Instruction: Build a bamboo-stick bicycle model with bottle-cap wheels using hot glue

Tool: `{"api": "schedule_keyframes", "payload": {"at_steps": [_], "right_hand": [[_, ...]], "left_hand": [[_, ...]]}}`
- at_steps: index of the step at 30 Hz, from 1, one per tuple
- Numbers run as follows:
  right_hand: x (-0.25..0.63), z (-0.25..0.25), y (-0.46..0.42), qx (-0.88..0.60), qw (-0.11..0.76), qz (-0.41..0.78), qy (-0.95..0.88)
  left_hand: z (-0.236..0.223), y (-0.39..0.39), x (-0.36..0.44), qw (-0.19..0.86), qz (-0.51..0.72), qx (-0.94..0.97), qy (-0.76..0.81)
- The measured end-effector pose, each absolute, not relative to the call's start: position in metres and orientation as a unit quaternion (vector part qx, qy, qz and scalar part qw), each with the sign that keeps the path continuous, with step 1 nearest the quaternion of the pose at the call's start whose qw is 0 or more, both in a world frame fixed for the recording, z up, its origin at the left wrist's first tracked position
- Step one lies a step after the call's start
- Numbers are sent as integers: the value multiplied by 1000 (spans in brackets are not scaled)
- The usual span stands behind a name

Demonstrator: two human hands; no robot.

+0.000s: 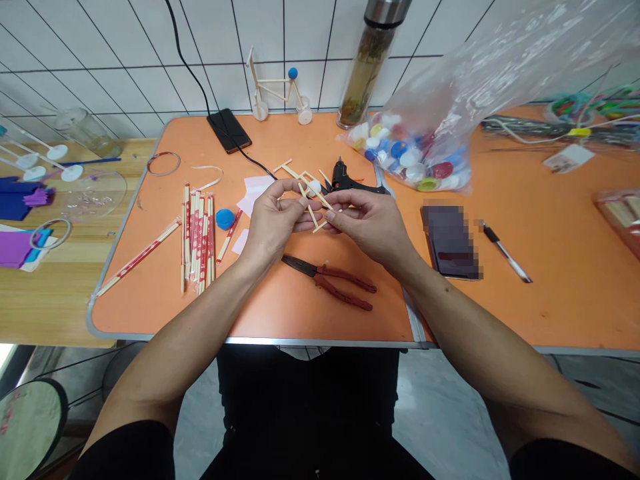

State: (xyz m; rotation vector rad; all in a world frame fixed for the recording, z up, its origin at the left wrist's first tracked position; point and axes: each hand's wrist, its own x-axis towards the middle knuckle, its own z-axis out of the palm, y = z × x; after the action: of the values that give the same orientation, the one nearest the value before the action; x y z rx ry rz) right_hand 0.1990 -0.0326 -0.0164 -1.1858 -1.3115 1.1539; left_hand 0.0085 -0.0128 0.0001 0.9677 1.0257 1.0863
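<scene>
Between both hands is a small frame of thin wooden sticks (311, 212), joined at angles, held just above the table. My left hand (274, 220) pinches it from the left with thumb and fingers. From the right, my right hand (370, 220) is closed on the lower end, its fingertips partly hiding the sticks. Just behind my hands lie more joined sticks (287, 168) and a black glue gun (345, 179). Red-handled pliers (340, 285) rest on the table below the hands.
Wrapped chopsticks (200, 233) and a blue lump (225, 219) lie left. Behind stand a stick bicycle model (275, 82) and a tea bottle (367, 63). A bag of bottle caps (410, 157), a phone (450, 241) and a pen (506, 252) are right. A black cord (187, 60) crosses behind.
</scene>
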Motion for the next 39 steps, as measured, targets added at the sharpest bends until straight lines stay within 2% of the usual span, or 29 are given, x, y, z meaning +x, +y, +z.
{"api": "schedule_keyframes", "payload": {"at_steps": [39], "right_hand": [[202,-21,-28,-470,496,491,-541]], "left_hand": [[-13,-10,9,620,504,433,417]]}}
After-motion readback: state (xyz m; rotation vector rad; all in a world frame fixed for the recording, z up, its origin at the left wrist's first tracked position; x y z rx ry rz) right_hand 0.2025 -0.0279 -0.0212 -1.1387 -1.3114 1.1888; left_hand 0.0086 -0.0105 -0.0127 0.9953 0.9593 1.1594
